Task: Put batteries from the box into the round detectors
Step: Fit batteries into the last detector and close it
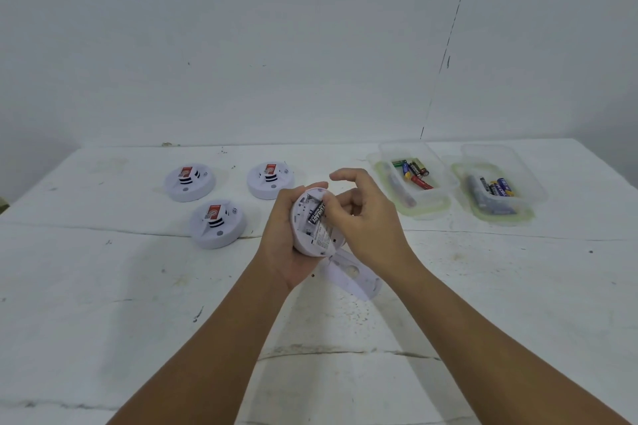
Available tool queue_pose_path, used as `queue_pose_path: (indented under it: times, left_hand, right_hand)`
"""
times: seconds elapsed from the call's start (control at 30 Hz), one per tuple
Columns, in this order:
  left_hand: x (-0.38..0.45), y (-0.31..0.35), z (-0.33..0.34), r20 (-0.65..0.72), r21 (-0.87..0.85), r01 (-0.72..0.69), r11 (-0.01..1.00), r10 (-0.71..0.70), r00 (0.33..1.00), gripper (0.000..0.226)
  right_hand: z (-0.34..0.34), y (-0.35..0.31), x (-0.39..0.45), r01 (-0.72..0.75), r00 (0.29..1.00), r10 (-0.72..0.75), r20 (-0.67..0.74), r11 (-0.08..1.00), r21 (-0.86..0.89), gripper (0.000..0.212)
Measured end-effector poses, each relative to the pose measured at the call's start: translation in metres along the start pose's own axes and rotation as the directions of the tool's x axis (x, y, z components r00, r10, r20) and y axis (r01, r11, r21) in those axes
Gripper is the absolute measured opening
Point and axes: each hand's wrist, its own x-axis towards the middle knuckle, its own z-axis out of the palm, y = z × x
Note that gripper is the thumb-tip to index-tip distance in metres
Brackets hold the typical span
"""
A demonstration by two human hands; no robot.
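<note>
Left hand [283, 235] cups the open detector [312, 222] tilted above the counter [138, 304], while the right hand [362, 217], fingers loosely curled, presses a black battery [318, 212] lying lengthwise into its bay, the box [411, 179] farther right.

A bare indoor work spot: a scuffed white table [103, 286] against a plain white wall [241, 45].

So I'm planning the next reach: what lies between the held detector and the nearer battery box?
In the head view, only the right hand and bare table lie between the held detector and the nearer battery box.
</note>
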Motion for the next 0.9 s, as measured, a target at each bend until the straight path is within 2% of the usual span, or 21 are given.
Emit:
queue_pose_path:
  times: [0.13, 0.23, 0.5, 0.63, 0.73, 0.83, 0.9]
  left_hand:
    - [0.0, 0.005, 0.001, -0.004, -0.008, 0.006, 1.0, -0.006, 1.0, 0.028]
    - [-0.002, 0.004, 0.003, -0.009, -0.027, 0.012, 1.0, -0.013, 1.0, 0.028]
    - [-0.002, 0.003, 0.007, 0.011, -0.019, 0.014, 1.0, -0.014, 1.0, 0.028]
    - [-0.003, 0.002, 0.01, 0.025, -0.022, 0.008, 1.0, -0.008, 1.0, 0.029]
    - [-0.007, 0.001, 0.012, 0.01, -0.018, 0.011, 1.0, -0.011, 1.0, 0.027]
    - [-0.01, 0.003, 0.012, -0.004, -0.018, 0.007, 1.0, -0.007, 1.0, 0.024]
    - [-0.011, 0.004, 0.01, -0.02, -0.016, 0.001, 1.0, -0.002, 1.0, 0.026]
  right_hand:
    - [0.002, 0.003, -0.002, 0.052, 0.998, -0.051, 0.02, 0.998, -0.024, 0.003]
    - [0.005, 0.006, -0.005, 0.081, 0.996, -0.081, -0.022, 0.997, -0.008, 0.006]
    - [0.004, 0.006, -0.005, 0.16, 0.981, -0.176, -0.08, 0.972, -0.172, 0.011]
    - [0.006, 0.002, -0.007, 0.136, 0.983, -0.147, -0.107, 0.985, -0.103, 0.012]
    - [0.011, 0.002, -0.012, 0.116, 0.987, -0.124, -0.102, 0.99, -0.079, 0.022]
    - [0.014, 0.006, -0.018, 0.131, 0.991, -0.131, 0.001, 0.988, -0.083, 0.043]
    - [0.014, 0.007, -0.02, 0.127, 0.992, -0.125, 0.034, 0.989, -0.074, 0.048]
